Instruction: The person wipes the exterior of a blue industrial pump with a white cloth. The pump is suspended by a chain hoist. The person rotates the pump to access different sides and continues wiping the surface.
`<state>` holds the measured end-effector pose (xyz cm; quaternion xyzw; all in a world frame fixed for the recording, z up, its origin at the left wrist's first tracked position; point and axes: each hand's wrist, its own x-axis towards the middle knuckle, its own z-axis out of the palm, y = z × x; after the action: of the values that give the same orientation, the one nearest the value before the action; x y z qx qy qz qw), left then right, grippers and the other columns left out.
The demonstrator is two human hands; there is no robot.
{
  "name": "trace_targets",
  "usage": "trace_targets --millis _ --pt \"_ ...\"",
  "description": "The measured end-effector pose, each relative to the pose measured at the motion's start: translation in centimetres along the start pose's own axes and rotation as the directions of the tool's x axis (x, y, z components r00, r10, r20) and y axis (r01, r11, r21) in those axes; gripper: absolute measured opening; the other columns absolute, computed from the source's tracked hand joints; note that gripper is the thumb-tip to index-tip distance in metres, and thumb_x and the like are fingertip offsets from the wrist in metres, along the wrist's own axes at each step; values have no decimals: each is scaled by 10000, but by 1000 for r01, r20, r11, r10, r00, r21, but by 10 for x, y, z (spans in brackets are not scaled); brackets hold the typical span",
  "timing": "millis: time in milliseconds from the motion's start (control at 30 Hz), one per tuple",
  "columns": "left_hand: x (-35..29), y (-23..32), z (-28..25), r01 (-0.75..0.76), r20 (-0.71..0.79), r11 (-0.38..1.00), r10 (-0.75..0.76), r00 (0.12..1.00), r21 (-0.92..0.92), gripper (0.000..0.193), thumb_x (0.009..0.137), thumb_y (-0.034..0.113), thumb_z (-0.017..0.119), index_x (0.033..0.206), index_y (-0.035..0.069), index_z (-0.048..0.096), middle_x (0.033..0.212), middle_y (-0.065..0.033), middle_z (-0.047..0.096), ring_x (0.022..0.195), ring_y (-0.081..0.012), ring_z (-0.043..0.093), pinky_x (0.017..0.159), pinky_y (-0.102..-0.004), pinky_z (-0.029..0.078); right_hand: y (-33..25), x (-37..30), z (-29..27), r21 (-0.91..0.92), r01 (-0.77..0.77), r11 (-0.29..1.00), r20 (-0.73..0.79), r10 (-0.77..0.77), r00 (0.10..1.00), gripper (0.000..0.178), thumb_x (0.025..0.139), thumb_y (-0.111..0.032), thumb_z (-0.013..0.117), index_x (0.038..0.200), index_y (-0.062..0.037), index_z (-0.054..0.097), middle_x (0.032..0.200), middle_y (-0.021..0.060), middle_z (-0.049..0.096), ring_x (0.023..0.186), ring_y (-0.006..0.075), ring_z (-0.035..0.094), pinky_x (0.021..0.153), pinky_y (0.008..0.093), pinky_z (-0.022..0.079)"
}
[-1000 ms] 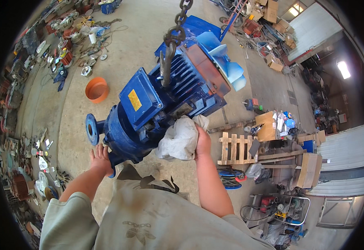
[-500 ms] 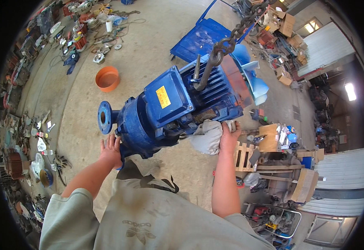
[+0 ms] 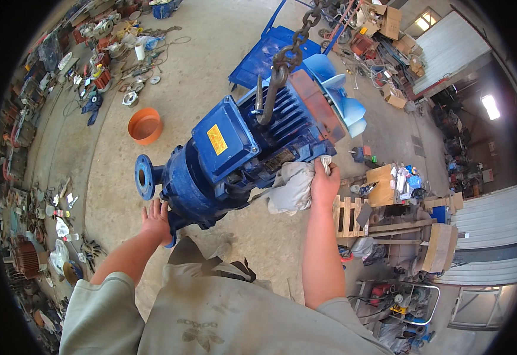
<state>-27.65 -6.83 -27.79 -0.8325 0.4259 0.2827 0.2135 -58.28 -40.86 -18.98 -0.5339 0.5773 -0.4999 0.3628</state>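
A blue electric motor with a pump casing (image 3: pixel 190 180) hangs tilted from a steel hook (image 3: pixel 276 89) on a chain (image 3: pixel 294 50). Light-blue fan blades (image 3: pixel 344 103) stick out at its far right end. At the near left end, my left hand (image 3: pixel 155 223) lies against the lower flange, fingers stretched out along the casing. My right hand (image 3: pixel 326 179) is closed on a grey rag (image 3: pixel 294 186), which touches the motor's lower right side. Part of the rag is bunched below the motor. The left palm is partly hidden.
An orange round tub (image 3: pixel 145 126) stands on the concrete floor left of the pump. Behind the motor is a blue metal cart (image 3: pixel 252 56). A wooden pallet (image 3: pixel 347 218) and cardboard boxes (image 3: pixel 440 248) lie to the right. Tools and machine parts line the left side.
The whole view has shifted slightly, so the motor and chain sit further left in the picture. My right hand is a little higher with the rag; my left hand stays at the flange.
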Motion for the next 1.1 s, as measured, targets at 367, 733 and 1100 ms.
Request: trace_targets --millis 367,733,1100 --pt "-30 49 -21 139 -54 990 -137 989 38 1059 811 262 737 1669 9 170 1732 -292 101 1605 -487 131 1287 -595 118 -4 -27 -12 268 -18 963 113 -13 993 312 1004 -190 698 1215 35 647 1156 107 697 1042 178 635 927 344 498" --pt "-165 217 -172 -925 -890 246 287 356 -290 753 910 258 804 1498 -23 425 1467 -261 530 1343 -428 541 1111 -478 468 -56 -83 -117 414 38 909 423 -229 877 371 886 112 674 1215 -54 627 1181 43 679 1093 120 639 970 286 506" --pt "-148 237 -163 -854 -773 -152 525 357 -497 1012 816 251 920 1590 10 314 1460 -223 538 1388 -367 531 1170 -438 421 -109 -109 -159 384 -137 913 572 -118 812 408 910 114 650 1269 -63 572 1175 17 668 1081 100 626 966 278 495"
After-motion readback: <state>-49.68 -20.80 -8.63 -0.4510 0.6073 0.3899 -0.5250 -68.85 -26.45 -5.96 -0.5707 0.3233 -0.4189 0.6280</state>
